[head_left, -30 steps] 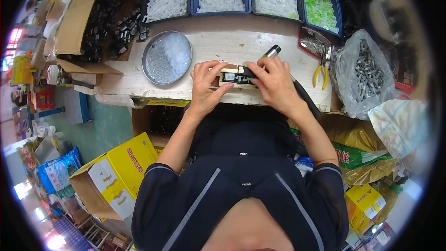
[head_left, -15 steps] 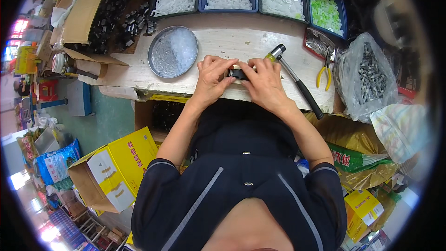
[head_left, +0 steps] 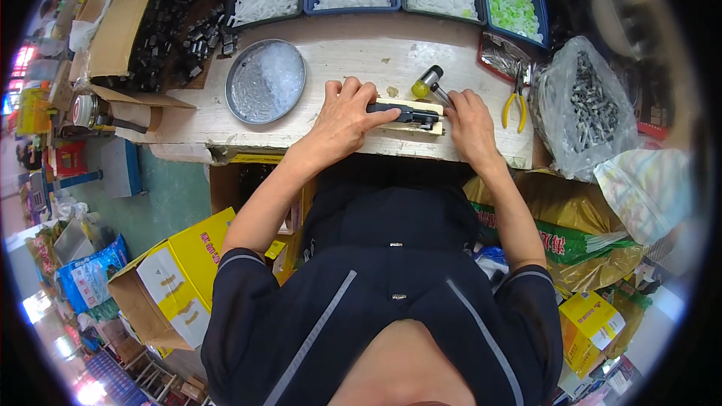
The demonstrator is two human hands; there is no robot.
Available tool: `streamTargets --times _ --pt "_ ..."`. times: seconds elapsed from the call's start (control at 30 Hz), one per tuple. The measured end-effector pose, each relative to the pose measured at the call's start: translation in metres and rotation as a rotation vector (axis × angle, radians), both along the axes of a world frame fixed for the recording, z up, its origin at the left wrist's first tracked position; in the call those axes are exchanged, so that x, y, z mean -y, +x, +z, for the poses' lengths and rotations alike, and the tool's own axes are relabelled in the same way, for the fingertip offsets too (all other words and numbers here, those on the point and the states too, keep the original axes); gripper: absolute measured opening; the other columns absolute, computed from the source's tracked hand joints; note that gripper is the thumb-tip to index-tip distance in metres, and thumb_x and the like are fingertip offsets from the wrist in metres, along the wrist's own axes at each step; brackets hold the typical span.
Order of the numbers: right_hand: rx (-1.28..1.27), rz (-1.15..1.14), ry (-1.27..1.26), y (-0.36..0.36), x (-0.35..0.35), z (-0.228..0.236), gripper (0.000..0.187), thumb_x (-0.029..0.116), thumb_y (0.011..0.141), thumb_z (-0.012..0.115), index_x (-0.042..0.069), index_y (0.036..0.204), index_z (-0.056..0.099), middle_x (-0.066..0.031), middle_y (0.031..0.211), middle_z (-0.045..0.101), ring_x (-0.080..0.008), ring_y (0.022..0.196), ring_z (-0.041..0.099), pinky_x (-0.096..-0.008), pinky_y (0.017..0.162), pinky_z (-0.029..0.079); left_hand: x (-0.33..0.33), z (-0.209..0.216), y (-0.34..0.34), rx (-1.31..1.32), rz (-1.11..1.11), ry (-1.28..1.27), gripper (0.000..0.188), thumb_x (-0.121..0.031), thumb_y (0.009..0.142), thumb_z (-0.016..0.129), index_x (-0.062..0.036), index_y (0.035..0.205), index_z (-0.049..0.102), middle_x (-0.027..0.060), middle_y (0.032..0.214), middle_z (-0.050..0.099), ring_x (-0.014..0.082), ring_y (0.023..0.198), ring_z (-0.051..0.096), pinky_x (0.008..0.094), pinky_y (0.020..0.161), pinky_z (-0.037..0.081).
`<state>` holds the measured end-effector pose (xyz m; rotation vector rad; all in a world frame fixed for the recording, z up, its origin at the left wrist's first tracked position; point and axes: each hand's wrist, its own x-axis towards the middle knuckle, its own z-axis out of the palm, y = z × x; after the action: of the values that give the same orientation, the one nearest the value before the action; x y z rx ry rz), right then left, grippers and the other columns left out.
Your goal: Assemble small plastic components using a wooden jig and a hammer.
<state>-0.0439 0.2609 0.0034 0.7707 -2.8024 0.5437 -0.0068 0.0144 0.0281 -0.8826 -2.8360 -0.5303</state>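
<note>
A black plastic part with a small metal piece lies along a cream block near the bench's front edge. My left hand grips the part's left end, with its index finger stretched along the top. To the right of the block, my right hand is closed around the handle of a small hammer. The hammer's head, with a dark face and a yellow-green face, lies just behind the block. My right hand and forearm hide its black grip.
A round metal tray of clear small pieces stands left. Bins of white and green parts line the back. Yellow-handled pliers and a plastic bag of metal parts are right. An open carton of black parts stands far left.
My right hand has left the black part, moved right and closed on the hammer's handle. My left hand stays on the part, which now shows more fully on the block. The view has shifted slightly.
</note>
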Motion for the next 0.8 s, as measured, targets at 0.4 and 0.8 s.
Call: streamTargets --times 0.4,0.8 --pt "0.224 0.088 -0.004 0.037 -0.001 0.064 0.019 0.014 0.085 0.053 0.003 0.101 0.055 -0.0138 0.078 0.058 -0.0342 0.064 0.057 -0.0407 0.055 0.045 -0.003 0.009 -0.007 -0.001 -0.115 -0.151 0.056 0.008 0.067 0.052 -0.0276 0.110 0.062 0.0069 0.088 0.046 0.0223 0.083 0.042 0.0333 0.072 0.029" --pt "0.096 0.047 0.023 0.044 0.014 0.061 0.014 0.018 0.085 0.052 0.005 0.080 0.050 -0.0135 0.066 0.057 -0.0340 0.054 0.057 -0.0424 0.048 0.046 -0.007 0.014 -0.007 0.005 -0.106 -0.159 0.050 0.005 0.068 0.052 -0.0232 0.108 0.063 0.0070 0.086 0.046 0.0226 0.085 0.044 0.0332 0.070 0.031"
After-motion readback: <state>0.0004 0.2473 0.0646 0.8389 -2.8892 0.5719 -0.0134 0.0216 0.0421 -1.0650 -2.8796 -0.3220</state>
